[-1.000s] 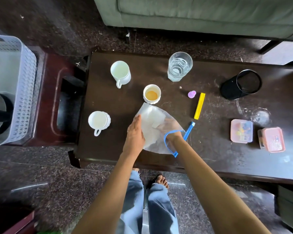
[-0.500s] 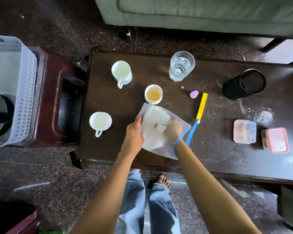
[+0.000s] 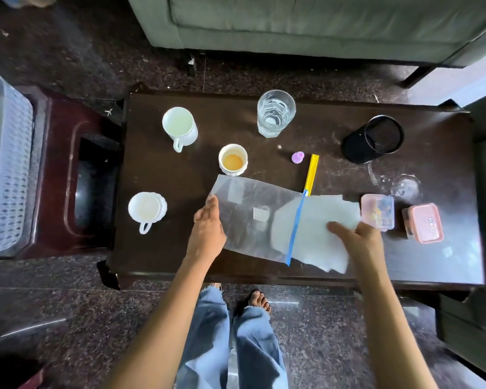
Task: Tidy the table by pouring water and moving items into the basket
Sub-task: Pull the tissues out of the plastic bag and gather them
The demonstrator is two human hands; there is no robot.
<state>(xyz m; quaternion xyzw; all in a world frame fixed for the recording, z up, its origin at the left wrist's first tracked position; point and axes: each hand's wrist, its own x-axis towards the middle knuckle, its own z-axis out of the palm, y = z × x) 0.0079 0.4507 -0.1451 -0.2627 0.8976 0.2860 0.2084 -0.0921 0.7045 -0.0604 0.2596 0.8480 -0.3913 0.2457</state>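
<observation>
Dark polished stone floor runs under a low brown desk [image 3: 163, 256], and at the desk's near edge two bare hands work a clear zip pouch [image 3: 253, 220] with a blue seal strip. Left hand [image 3: 208, 231] rests at the pouch's left end, its fingers [image 3: 212, 203] together and laid along the plastic edge. Right hand [image 3: 357, 238] pinches a white sheet of paper [image 3: 317, 228] that sticks out past the pouch's blue mouth, thumb on top and the other fingers underneath. A small pale square shows inside the pouch. Just right of the paper sit two small pink-lidded boxes [image 3: 378, 211] [image 3: 425, 223] with contents too blurred to name. Left of the hands stands a white cup [image 3: 146, 209], seemingly empty. Farther back a smaller cup [image 3: 233, 160] holds amber liquid, beside a purple cap [image 3: 297, 157] and a yellow strip [image 3: 311, 172]. Beyond them stand a white mug [image 3: 179, 129], a glass [image 3: 275, 113] with water, and a black mesh holder [image 3: 373, 138] lying on its side. Off to the left, a white basket [image 3: 11, 169] sits on a reddish stool [image 3: 59, 141].
</observation>
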